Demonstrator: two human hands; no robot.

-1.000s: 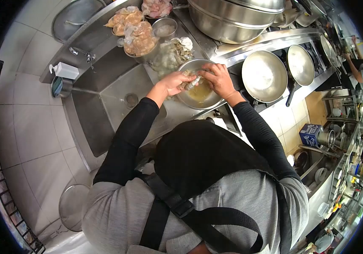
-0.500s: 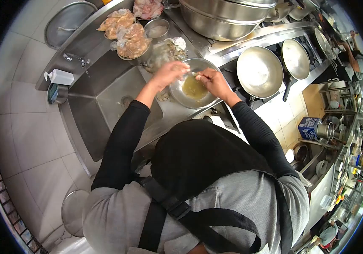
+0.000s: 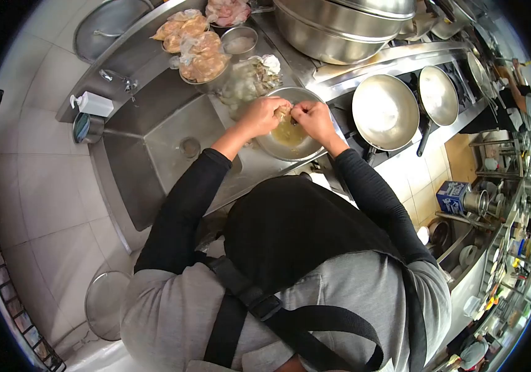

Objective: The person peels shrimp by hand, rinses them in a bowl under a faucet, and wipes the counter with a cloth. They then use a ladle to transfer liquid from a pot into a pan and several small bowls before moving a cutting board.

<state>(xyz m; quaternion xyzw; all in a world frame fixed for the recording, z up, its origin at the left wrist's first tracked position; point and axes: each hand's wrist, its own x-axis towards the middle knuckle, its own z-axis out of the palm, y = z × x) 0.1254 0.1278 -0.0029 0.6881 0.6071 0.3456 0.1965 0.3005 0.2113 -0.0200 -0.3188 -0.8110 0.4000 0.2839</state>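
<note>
Left hand (image 3: 262, 119) now nearer right hand (image 3: 317, 121) over bowl (image 3: 307, 148); both hands' fingers (image 3: 303, 109) pinched, hold unclear.

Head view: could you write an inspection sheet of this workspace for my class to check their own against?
Surface: metal counter beside a sink.
Job's things: metal bowl holding yellowish liquid; beside it, a greyish pile, apparently shrimp.
Clutter: bagged food and a small metal container beyond the pile.
Hands: left hand and right hand close together over the bowl, fingers seemingly pinching a small piece, too small to identify.
Cables: nothing seen.
Surroundings: large pan and smaller pan on the stove at right; white pump bottle by the sink.
</note>
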